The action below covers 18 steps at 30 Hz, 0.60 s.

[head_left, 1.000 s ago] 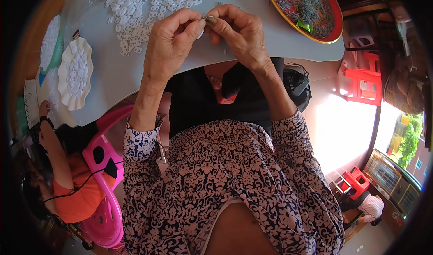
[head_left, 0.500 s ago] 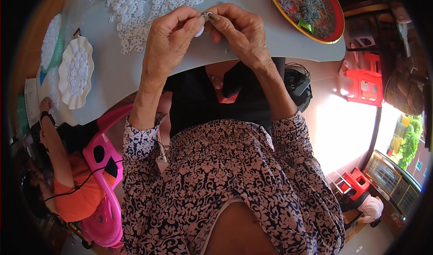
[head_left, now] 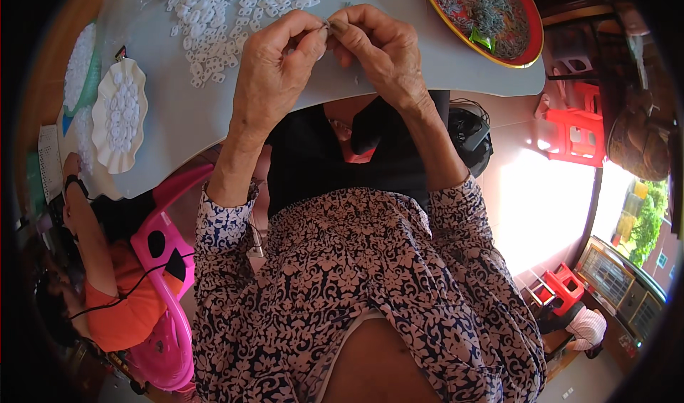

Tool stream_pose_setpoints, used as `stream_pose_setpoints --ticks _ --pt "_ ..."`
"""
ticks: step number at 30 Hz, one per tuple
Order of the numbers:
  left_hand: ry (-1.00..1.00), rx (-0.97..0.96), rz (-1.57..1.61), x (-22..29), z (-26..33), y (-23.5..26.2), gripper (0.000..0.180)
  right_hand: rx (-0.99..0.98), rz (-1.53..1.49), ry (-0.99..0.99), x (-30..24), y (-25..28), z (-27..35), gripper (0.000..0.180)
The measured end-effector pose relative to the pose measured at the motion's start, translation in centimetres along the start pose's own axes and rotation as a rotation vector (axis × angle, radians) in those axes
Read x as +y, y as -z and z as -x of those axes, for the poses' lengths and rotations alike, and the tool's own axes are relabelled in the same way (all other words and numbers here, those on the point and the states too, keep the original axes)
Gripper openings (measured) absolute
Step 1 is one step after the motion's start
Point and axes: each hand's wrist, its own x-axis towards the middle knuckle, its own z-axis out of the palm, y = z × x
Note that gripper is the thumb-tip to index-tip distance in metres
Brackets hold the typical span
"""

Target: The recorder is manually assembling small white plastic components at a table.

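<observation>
My left hand [head_left: 272, 68] and my right hand [head_left: 377, 50] meet above the table's near edge, fingertips touching. My left thumb and fingers pinch a small white plastic piece, mostly hidden, with only a sliver showing under the fingertips. The right thumb and forefinger are closed at the same spot; whatever lies between them is too small and covered to name. Beyond my left hand spreads a loose pile of white plastic pieces with holes [head_left: 206, 18]. To the right of my hands, a round red tray with a yellow rim [head_left: 529, 55] holds many small grey metal pieces [head_left: 499, 11].
A scalloped white dish [head_left: 102, 143] of white pieces stands on the grey table [head_left: 167, 118] at left, beside a green container [head_left: 94, 75]. A person in orange [head_left: 125, 310] sits at left by a pink chair [head_left: 182, 332]. Red stools [head_left: 577, 136] stand at right.
My left hand has turned slightly, and its fingers now cover most of the white piece that showed before. The right hand stays nearly in place.
</observation>
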Motion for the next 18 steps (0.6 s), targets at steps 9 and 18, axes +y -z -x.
stream_pose_setpoints --ticks 9,18 --pt "0.080 -0.054 0.091 -0.1 0.0 0.2 0.013 -0.009 -0.009 0.018 0.0 0.1 0.1 0.016" --pt "0.177 0.036 0.537 -2.0 -0.6 -0.2 0.015 -0.017 -0.065 0.052 0.3 0.4 0.1 0.015"
